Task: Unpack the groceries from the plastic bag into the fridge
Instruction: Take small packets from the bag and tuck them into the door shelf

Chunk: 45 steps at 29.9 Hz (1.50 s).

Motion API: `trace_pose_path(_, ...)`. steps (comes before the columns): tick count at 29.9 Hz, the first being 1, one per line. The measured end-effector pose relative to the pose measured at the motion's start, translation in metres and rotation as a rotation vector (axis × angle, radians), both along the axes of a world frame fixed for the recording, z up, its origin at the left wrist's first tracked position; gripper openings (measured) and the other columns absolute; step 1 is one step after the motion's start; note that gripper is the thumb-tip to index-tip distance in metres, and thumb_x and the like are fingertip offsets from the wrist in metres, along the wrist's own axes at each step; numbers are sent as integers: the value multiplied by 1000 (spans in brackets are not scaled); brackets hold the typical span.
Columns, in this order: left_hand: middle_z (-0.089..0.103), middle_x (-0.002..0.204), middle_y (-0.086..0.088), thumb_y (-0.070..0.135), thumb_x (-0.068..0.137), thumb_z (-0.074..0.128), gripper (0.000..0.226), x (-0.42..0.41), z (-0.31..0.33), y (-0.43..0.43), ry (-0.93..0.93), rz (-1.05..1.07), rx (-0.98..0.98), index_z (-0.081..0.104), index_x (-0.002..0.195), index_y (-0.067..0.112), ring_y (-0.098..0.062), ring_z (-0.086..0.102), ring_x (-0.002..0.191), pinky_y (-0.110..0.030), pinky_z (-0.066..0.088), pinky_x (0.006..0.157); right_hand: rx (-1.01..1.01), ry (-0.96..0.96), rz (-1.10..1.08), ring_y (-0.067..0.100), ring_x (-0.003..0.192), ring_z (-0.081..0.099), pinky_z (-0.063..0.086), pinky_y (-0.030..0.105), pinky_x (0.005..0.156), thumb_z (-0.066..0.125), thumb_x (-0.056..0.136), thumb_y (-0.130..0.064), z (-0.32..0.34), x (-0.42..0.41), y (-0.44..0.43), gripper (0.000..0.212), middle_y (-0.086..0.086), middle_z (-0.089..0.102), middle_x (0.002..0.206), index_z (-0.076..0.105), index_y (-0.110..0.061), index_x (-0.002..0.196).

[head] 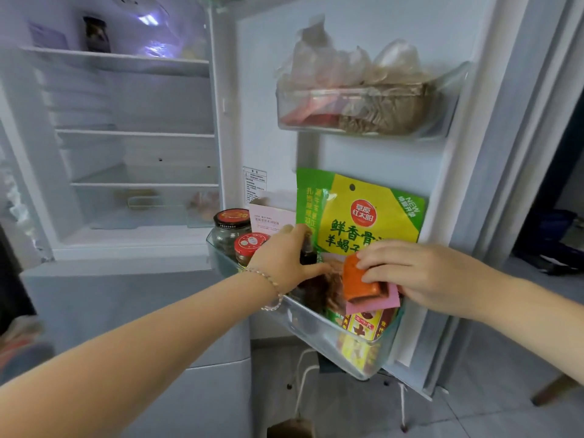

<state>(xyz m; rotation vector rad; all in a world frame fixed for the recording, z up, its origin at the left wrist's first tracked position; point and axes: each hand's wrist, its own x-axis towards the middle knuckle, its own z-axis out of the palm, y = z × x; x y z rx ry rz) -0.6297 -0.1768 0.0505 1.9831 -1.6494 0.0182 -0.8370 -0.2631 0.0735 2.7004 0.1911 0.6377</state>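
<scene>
Pinched by the right hand (420,273), the orange packet (358,281) points twelve-to-six above the door bin (319,330); the left hand (284,257) grips a dark bottle (307,252).

Single head-worn wide-angle view, facing forward and slightly down, close to open fridge door (493,216)

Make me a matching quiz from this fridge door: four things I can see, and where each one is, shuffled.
Things:
1. orange packet
2. dark bottle
3. clear bags
4. red-lidded jars

Places:
A. in the upper door bin
B. at the left end of the lower door bin
C. held in the right hand
D. gripped by the left hand

Pairs: 1-C, 2-D, 3-A, 4-B.
</scene>
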Motion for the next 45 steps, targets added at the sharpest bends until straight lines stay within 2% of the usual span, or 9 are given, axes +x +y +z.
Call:
trace_pose_path(3, 40, 120, 11, 38, 71, 76, 77, -6, 5, 30, 140, -215, -192, 38, 136, 19, -4, 42, 112, -17, 39, 96, 44, -31, 106, 25, 112, 53, 48, 36, 95, 32, 99, -7, 0, -1, 3, 34, 15, 68, 106, 66, -2, 101)
trace_pose_path(6, 45, 123, 21, 32, 61, 85, 91, -17, 12, 46, 355, -420, 48, 35, 137, 27, 4, 45, 117, -15, 41, 99, 32, -84, 209, 27, 111, 54, 47, 37, 96, 35, 101, -12, 2, 4, 12, 39, 19, 69, 105, 70, 4, 96)
trace_pose_path(12, 67, 75, 15, 1, 66, 79, 37, -15, 3, 45, 568, -410, 51, 63, 80, 32, -3, 63, 77, -21, 53, 79, 26, -107, 315, 24, 119, 52, 40, 28, 107, 49, 97, -16, -3, 3, 16, 16, 13, 61, 121, 55, -7, 108)
trace_pose_path(16, 71, 79, 9, 3, 67, 79, 33, -15, -2, 48, 611, -339, -107, 66, 80, 30, -14, 69, 81, -30, 56, 82, 519, -337, 40, 3, 119, 51, 37, 19, 107, 57, 86, -27, 3, -7, 23, 33, -8, 53, 127, 54, -32, 119)
trace_pose_path(19, 71, 90, -2, 6, 69, 78, 31, -22, -4, 48, 636, -285, -175, 65, 85, 29, -22, 70, 89, -36, 56, 86, 1103, -185, -148, -2, 103, 61, 50, 20, 93, 76, 62, -53, 12, -5, 38, 68, -16, 60, 117, 42, -49, 121)
trace_pose_path(25, 65, 101, 5, 18, 76, 75, 34, -39, -24, 42, 442, -229, -278, 56, 100, 34, -8, 65, 91, -21, 54, 84, 899, -187, -377, 6, 91, 66, 56, 28, 82, 73, 78, -27, 8, 5, 44, 53, -11, 67, 98, 49, -39, 125)
trace_pose_path(34, 57, 122, 3, 32, 92, 54, 31, -18, -66, 46, -165, -234, -30, 62, 119, 18, -13, 50, 114, -25, 42, 99, 467, -20, -543, 12, 100, 46, 33, 25, 82, 63, 86, -35, -21, 16, 42, 39, -6, 60, 113, 55, -30, 124)
trace_pose_path(40, 61, 116, -2, 21, 90, 57, 28, -7, -75, 42, -32, -308, -85, 66, 114, 13, -15, 53, 109, -12, 32, 96, 240, -101, -540, 21, 63, 51, 35, 31, 57, 90, 40, -42, -53, 26, 38, 32, -13, 52, 49, 67, -22, 51)
trace_pose_path(45, 59, 118, -2, 13, 89, 58, 31, 0, -80, 42, -14, -349, -102, 63, 120, 14, -13, 50, 111, -9, 29, 98, 159, 119, -631, 23, 98, 40, 17, 35, 74, 58, 86, -45, -50, 46, 40, 30, -4, 68, 84, 77, -21, 85)
